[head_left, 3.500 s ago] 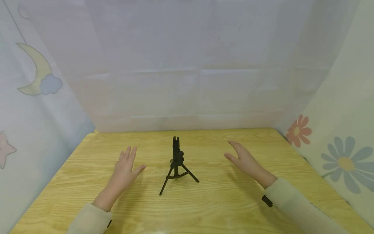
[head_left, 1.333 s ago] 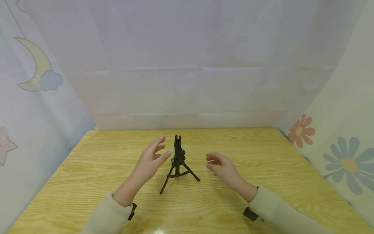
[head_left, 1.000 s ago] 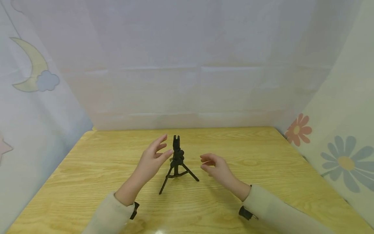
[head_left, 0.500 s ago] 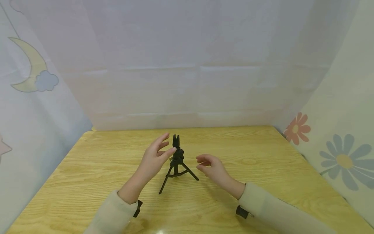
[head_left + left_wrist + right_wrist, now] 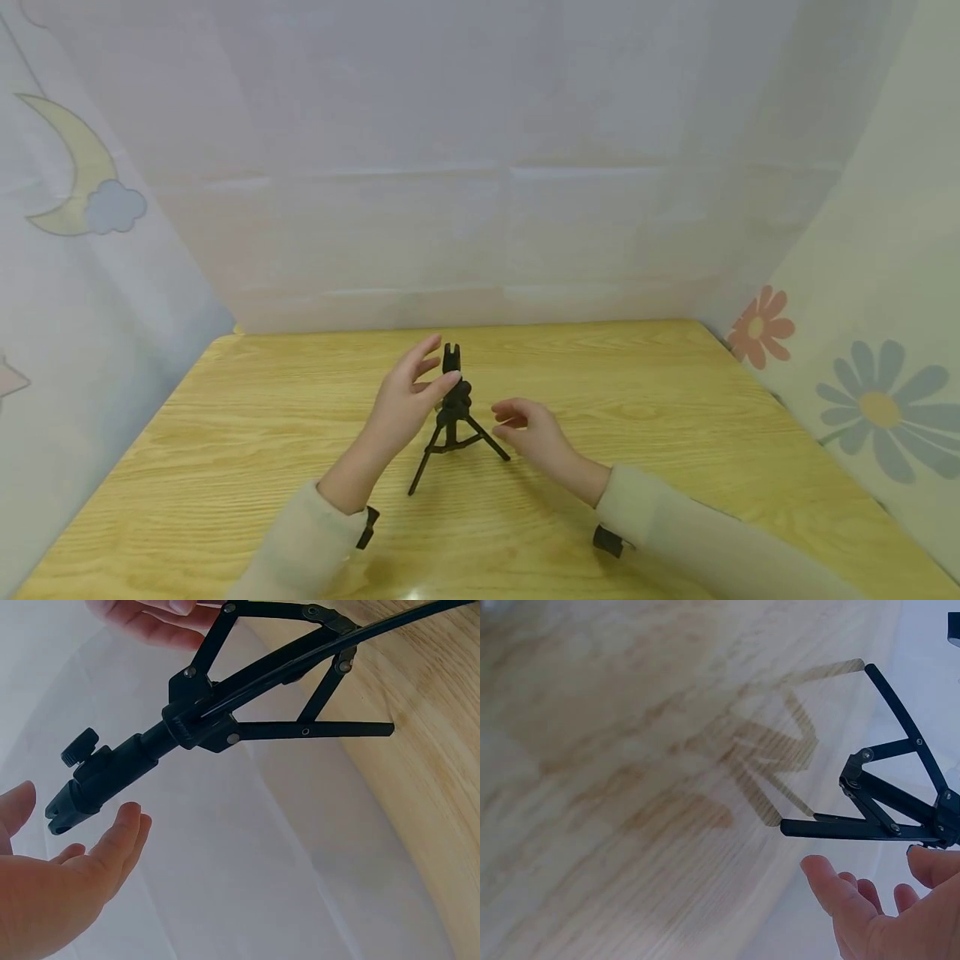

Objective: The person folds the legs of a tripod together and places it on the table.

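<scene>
A small black tripod (image 5: pixel 453 408) stands upright on the wooden table, legs spread, its notched top uppermost. My left hand (image 5: pixel 401 404) is raised on its left side; the thumb overlaps the upper column in the head view. In the left wrist view the thumb and fingers of the left hand (image 5: pixel 60 892) lie to either side of the notched top, with a gap around it. To the right of the tripod, my right hand (image 5: pixel 536 433) hovers low, fingers loosely bent and holding nothing. The right wrist view has the right hand (image 5: pixel 889 907) close beside one tripod leg (image 5: pixel 832 829).
The light wooden table (image 5: pixel 637 375) reaches back to a pale cloth backdrop (image 5: pixel 480 208). Printed cloth walls flank it, with a moon (image 5: pixel 71 167) on the left and flowers (image 5: pixel 881 408) on the right. Black wrist straps (image 5: pixel 609 540) show at both cuffs.
Both hands have come inward from well apart to either side of the tripod, the left hand now nearly at its column. The tripod stays standing in place.
</scene>
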Motion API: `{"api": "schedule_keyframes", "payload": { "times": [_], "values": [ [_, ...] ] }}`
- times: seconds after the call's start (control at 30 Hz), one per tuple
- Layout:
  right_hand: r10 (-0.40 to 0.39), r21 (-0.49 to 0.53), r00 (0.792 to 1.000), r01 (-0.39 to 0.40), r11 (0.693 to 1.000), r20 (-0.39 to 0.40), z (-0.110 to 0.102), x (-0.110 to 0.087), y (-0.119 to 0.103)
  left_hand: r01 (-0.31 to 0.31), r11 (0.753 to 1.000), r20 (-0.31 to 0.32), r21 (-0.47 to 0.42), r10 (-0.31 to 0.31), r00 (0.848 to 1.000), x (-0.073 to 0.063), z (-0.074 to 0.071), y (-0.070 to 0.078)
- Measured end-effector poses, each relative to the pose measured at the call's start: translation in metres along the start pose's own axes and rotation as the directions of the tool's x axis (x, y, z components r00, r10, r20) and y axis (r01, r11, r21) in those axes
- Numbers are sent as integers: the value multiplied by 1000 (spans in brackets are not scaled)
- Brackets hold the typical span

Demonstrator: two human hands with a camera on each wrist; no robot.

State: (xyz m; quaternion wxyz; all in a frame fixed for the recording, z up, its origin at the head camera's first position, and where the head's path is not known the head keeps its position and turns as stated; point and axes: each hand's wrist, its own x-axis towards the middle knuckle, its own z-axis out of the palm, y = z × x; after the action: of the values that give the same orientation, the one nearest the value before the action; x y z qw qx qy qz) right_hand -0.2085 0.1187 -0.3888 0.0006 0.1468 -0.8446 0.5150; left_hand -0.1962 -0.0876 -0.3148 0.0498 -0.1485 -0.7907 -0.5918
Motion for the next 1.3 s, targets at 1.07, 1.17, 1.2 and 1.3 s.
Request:
{"api": "schedule_keyframes", "payload": {
  "times": [1.07, 1.17, 1.2, 1.3],
  "values": [
    [-46, -74, 998, 49, 996, 42, 18, 2, -6, -6, 1000, -81, -5, 6, 997, 12, 12, 1],
    [-46, -76, 998, 48, 996, 33, 18, 3, -7, -6, 1000, -84, -21, 4, 996, 13, 11, 1],
    [-49, -79, 998, 51, 996, 31, 18, 3, -8, -9, 1000, -86, -27, 6, 996, 13, 11, 1],
    [-54, -78, 998, 56, 995, 29, 19, 4, -8, -10, 999, -97, -45, 5, 995, 13, 11, -1]
  ]
}}
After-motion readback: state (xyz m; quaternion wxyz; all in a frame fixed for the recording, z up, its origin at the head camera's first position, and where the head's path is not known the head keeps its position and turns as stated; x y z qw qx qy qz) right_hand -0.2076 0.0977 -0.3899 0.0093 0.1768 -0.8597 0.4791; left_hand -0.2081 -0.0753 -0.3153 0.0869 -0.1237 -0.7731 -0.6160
